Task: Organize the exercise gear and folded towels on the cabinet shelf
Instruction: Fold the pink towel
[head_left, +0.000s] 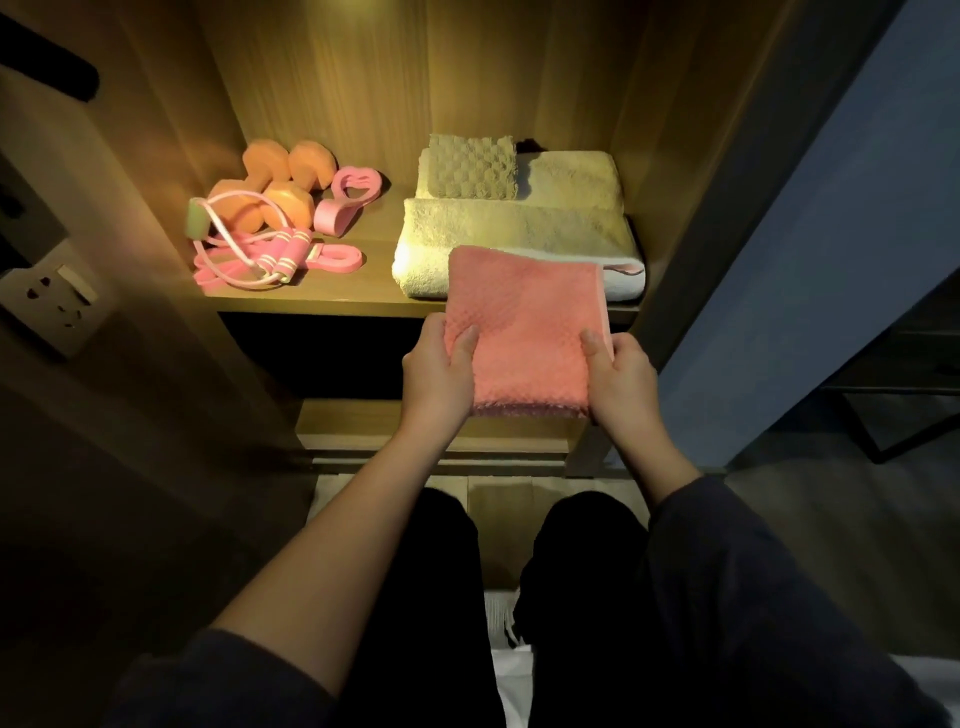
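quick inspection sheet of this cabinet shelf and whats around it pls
surface: wooden cabinet shelf, lit, with a bare strip down its middle
job's things: orange dumbbells, pink skipping rope and pink heart-shaped piece at left; cream towels stacked at right, small waffle cloth on top at the back; folded pink towel held with its far edge over the stack's near edge, contact unclear
clutter: white object on the floor, too dim to identify
hands: left hand and right hand each grip a near corner of the pink towel, thumbs on top
cables: nothing seen
surroundings: wall socket at left; lower shelf below
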